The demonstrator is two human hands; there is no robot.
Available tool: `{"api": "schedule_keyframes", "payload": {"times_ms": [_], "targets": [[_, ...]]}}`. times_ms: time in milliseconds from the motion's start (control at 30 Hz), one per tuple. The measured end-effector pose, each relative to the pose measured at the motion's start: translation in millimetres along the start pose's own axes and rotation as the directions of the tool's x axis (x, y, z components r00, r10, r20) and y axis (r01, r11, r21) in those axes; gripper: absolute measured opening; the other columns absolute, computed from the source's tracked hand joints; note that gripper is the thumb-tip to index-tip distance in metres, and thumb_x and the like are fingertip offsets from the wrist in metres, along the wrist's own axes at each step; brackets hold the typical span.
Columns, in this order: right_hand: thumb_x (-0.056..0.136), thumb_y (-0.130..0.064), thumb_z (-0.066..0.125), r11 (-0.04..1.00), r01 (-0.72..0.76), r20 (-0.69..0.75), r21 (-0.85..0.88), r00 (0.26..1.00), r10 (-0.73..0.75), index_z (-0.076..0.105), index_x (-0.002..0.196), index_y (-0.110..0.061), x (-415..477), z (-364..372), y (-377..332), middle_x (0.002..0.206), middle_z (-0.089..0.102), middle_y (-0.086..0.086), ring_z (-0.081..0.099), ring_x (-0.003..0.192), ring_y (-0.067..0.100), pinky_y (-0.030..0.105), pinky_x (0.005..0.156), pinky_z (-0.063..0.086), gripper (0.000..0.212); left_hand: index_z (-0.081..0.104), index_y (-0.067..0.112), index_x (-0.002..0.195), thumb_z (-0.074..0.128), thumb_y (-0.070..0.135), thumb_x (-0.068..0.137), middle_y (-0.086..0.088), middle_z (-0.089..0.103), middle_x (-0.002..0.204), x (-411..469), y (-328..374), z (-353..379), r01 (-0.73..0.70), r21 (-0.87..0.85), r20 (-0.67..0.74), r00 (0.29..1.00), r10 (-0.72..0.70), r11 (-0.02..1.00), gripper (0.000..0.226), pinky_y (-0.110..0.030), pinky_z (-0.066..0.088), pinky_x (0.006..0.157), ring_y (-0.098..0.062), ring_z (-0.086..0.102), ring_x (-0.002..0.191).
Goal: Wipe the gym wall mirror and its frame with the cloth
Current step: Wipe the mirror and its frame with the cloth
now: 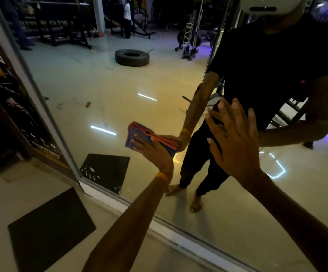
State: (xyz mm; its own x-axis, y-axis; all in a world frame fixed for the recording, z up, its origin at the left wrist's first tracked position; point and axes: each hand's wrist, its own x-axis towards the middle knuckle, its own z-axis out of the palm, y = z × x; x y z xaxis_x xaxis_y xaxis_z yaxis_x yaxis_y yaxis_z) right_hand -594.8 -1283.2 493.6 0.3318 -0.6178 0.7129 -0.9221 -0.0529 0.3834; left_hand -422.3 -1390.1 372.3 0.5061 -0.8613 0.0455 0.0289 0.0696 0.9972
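The pale frame (pixel 41 99) bordered the mirror (pixel 100 85) at its left and bottom. Low on the mirror, the left hand (pixel 155 152) pressed the folded blue cloth (pixel 132 137) flat to the glass, fingers straight. Further right on the mirror, the right hand (pixel 235 138) rested open, fingers spread, holding nothing.

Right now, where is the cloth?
In the head view, the blue cloth sits left of centre, pressed flat on the mirror by the left hand, between the mirror's left frame and the right hand.
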Motion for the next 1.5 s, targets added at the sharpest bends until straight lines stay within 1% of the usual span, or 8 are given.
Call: {"api": "schedule_keyframes", "payload": {"times_ms": [267, 467, 667, 767, 967, 1267, 1433, 1500], "targets": [[0.107, -0.041, 0.044, 0.991, -0.12, -0.054, -0.057, 0.992, 0.117, 0.02, 0.165, -0.023, 7, -9, 12, 0.171, 0.011, 0.016, 0.008, 0.156, 0.04, 0.06, 0.125, 0.001, 0.065, -0.002, 0.027, 0.164, 0.013, 0.065, 0.106, -0.014, 0.004, 0.172, -6, 18, 23, -0.494, 0.131, -0.025, 0.865, 0.501, 0.859, 0.071, -0.046, 0.006, 0.129, -0.037, 0.004, 0.16], [0.109, -0.044, 0.038, 0.979, -0.033, -0.042, -0.201, 0.999, 0.025, 0.015, 0.166, -0.024, 1, 2, 14, 0.171, 0.011, 0.012, 0.012, 0.155, 0.037, 0.057, 0.122, 0.011, 0.065, 0.002, 0.025, 0.161, 0.013, 0.078, 0.098, -0.009, -0.002, 0.173, -6, -44, 8, -0.189, 0.046, -0.026, 0.981, 0.191, 0.981, 0.083, -0.064, 0.011, 0.126, -0.035, -0.004, 0.16], [0.108, -0.032, 0.043, 0.998, -0.038, -0.149, 0.044, 0.988, 0.044, 0.035, 0.16, -0.015, -1, -6, 21, 0.165, 0.028, 0.02, 0.019, 0.153, 0.041, 0.067, 0.118, 0.026, 0.055, -0.002, 0.023, 0.164, 0.019, 0.062, 0.107, -0.008, 0.0, 0.171, -55, 54, 60, -0.536, 0.157, -0.021, 0.838, 0.546, 0.829, 0.072, -0.055, 0.008, 0.129, -0.034, -0.001, 0.16], [0.105, -0.031, 0.048, 0.997, -0.032, -0.209, 0.072, 0.977, 0.046, 0.039, 0.157, -0.015, 1, -14, 23, 0.164, 0.025, 0.018, 0.015, 0.154, 0.038, 0.071, 0.117, 0.025, 0.055, 0.004, 0.022, 0.164, 0.023, 0.065, 0.105, -0.013, 0.006, 0.172, -21, 11, 38, -0.453, 0.152, -0.088, 0.879, 0.468, 0.878, 0.076, -0.054, 0.012, 0.128, -0.035, 0.006, 0.159], [0.106, -0.037, 0.044, 0.991, 0.007, -0.132, -0.131, 0.991, -0.024, 0.028, 0.163, -0.021, -6, 4, 28, 0.169, 0.016, 0.013, 0.015, 0.154, 0.038, 0.056, 0.125, 0.001, 0.062, 0.002, 0.019, 0.165, 0.022, 0.077, 0.095, -0.011, 0.004, 0.174, 19, -60, -1, 0.076, -0.042, -0.148, 0.986, -0.081, 0.996, 0.093, -0.056, 0.012, 0.129, -0.033, 0.005, 0.16], [0.106, -0.038, 0.045, 0.995, -0.028, -0.191, -0.1, 0.982, 0.008, 0.036, 0.16, -0.018, -6, 12, 18, 0.166, 0.03, 0.016, 0.021, 0.153, 0.039, 0.063, 0.121, 0.013, 0.059, 0.002, 0.014, 0.165, 0.023, 0.065, 0.104, -0.012, -0.001, 0.174, -12, -7, 22, -0.452, 0.181, -0.003, 0.888, 0.46, 0.874, 0.082, -0.049, 0.006, 0.13, -0.031, -0.002, 0.161], [0.106, -0.038, 0.044, 0.996, -0.008, -0.209, -0.094, 0.978, -0.012, 0.04, 0.159, -0.018, 2, 14, 16, 0.166, 0.029, 0.014, 0.022, 0.153, 0.038, 0.062, 0.124, 0.005, 0.057, 0.0, 0.025, 0.165, 0.012, 0.097, 0.081, -0.008, -0.001, 0.174, 61, -46, -20, -0.027, 0.026, -0.155, 0.987, 0.031, 0.999, 0.112, -0.059, 0.011, 0.128, -0.033, 0.0, 0.16], [0.105, -0.036, 0.047, 0.996, 0.017, -0.226, -0.082, 0.974, -0.035, 0.042, 0.157, -0.017, 8, 12, 13, 0.164, 0.034, 0.015, 0.023, 0.153, 0.038, 0.059, 0.125, 0.006, 0.056, 0.002, 0.022, 0.165, 0.007, 0.095, 0.082, -0.009, 0.001, 0.174, 54, -25, -15, -0.049, 0.024, -0.153, 0.987, 0.052, 0.999, 0.11, -0.06, 0.011, 0.128, -0.036, 0.0, 0.16]]}}
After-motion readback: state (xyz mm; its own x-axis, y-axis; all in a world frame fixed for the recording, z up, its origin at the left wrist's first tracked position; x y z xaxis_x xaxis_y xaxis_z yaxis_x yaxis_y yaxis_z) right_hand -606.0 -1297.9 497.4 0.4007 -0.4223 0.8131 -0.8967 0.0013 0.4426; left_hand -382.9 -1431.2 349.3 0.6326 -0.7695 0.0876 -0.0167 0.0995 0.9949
